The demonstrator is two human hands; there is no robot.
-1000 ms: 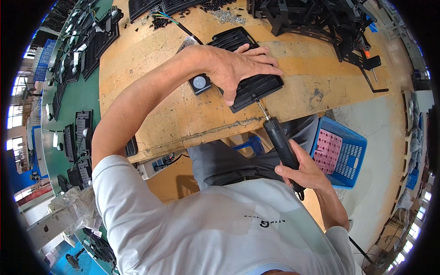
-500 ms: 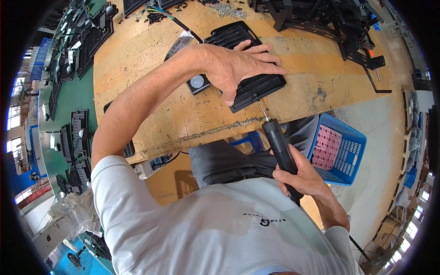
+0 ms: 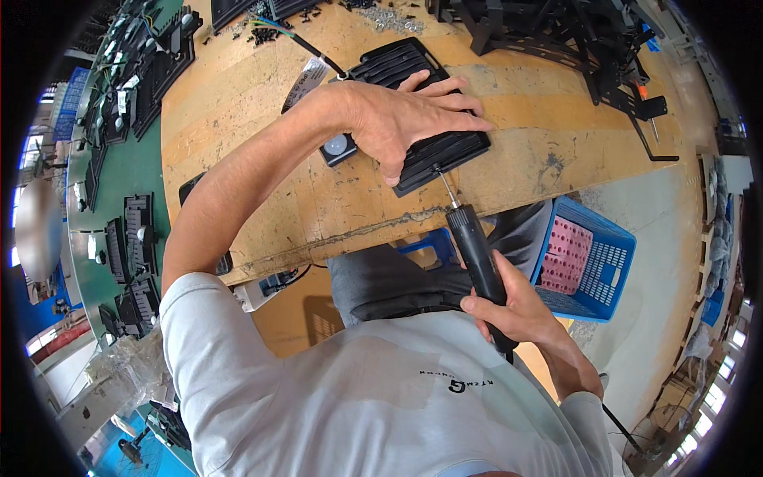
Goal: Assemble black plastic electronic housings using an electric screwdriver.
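Observation:
A black finned lamp housing lies on the wooden table in front of me. My left hand presses down across its middle, fingers spread and thumb at its near left edge. My right hand is wrapped round a black electric screwdriver. The bit points away from me and its tip meets the housing's near edge. Beside the left wrist, a small black sensor with a white dome shows. A cable with bare coloured wires runs from the housing's far left side. The palm hides the housing's centre.
Loose black screws and silver washers lie at the table's far side. Black metal brackets are piled at the far right. A blue basket with pink pieces stands by my right leg. More lamp housings sit on the green bench at left.
The housing, my left hand and the screwdriver have shifted slightly left together. The bit stays at the housing's near edge. A blurred pale shape has appeared at the far left.

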